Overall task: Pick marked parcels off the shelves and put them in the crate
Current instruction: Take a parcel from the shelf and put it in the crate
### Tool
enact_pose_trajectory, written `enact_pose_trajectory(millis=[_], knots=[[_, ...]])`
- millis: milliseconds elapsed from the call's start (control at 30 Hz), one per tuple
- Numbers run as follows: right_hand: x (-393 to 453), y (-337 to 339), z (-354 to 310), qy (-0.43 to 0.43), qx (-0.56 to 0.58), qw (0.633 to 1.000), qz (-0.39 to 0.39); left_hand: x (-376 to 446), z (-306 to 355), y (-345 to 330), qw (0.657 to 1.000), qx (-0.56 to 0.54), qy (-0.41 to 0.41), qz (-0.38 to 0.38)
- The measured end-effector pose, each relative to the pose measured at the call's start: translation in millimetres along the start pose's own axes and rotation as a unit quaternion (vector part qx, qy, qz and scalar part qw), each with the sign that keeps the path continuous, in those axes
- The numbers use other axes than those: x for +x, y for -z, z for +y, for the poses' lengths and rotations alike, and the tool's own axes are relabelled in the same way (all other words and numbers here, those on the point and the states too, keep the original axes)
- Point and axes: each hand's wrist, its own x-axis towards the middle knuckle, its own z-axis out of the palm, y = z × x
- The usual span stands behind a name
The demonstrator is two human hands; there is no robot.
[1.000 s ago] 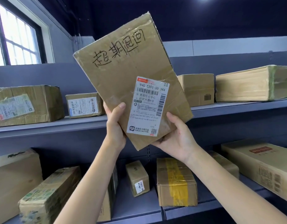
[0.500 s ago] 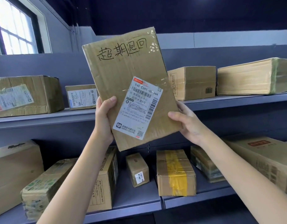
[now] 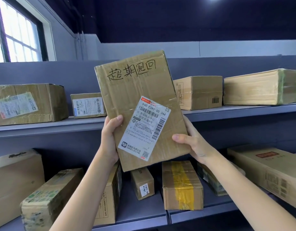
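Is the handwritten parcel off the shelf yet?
Off. The handwritten parcel is held up in front of the shelves, gripped by left hand and right hand.

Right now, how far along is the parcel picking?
Done: one marked parcel is off the shelf. In hand: left hand and right hand hold it up by its sides. Left: the crate is out of view, so the parcel still must go there.

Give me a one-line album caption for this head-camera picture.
Both hands, left hand and right hand, hold up a handwritten-marked parcel before stocked shelves.
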Motion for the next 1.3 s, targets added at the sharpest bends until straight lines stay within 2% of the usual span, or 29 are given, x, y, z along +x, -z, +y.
enact_pose_trajectory(millis=[367, 667, 900, 1300], knots=[[-53, -15, 39, -0.047, 0.072, 0.993, 0.080, -50, -17, 9, 0.994, 0.050, 0.100, 0.016], [-114, -30, 85, -0.134, 0.105, 0.978, 0.118, -109, -66, 37, 0.986, 0.065, 0.153, 0.034], [-150, -36, 111, -0.183, 0.112, 0.963, 0.166, -131, -95, 43, 0.983, 0.058, 0.167, 0.051], [-218, -25, 142, -0.263, 0.141, 0.923, 0.244, -171, -161, 29, 0.958, 0.100, 0.244, 0.115]])
